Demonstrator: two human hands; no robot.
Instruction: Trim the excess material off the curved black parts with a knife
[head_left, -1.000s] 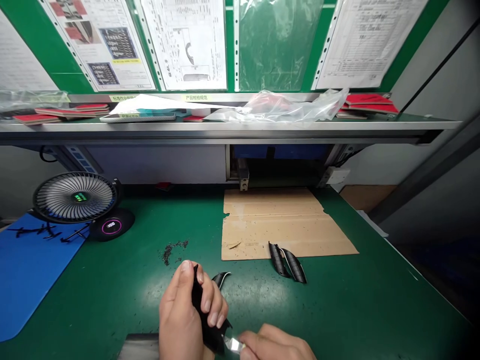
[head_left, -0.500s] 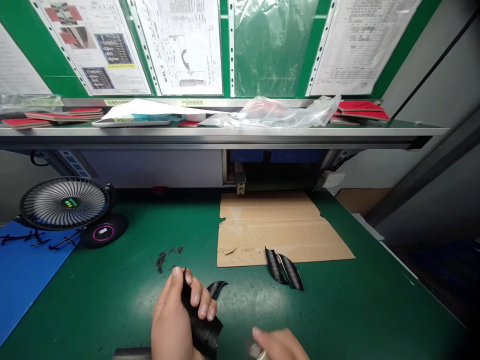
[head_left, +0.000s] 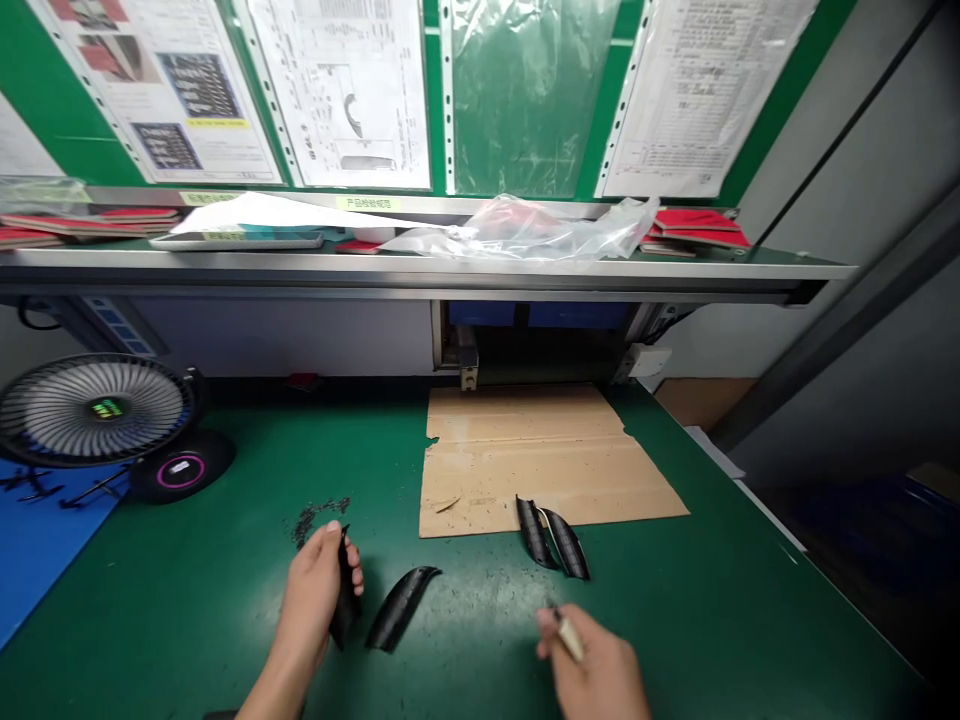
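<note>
- The left hand (head_left: 315, 590) is closed around a black curved plastic part (head_left: 345, 605), low on the green table (head_left: 187, 600), left of centre.
- A second ago the tool was pressed against that part. Now the hands are well apart.
- The right hand (head_left: 600, 675) pinches a slim pale-handled tool (head_left: 568, 632), near right.
- A second curved part (head_left: 401, 607) lies flat between the hands.
- A pair of black parts (head_left: 553, 537) sits at the cardboard sheet's (head_left: 540, 455) near edge.
- The posted sheets (head_left: 337, 90) and the yellow shelf label (head_left: 367, 203) are too small to read.
</note>
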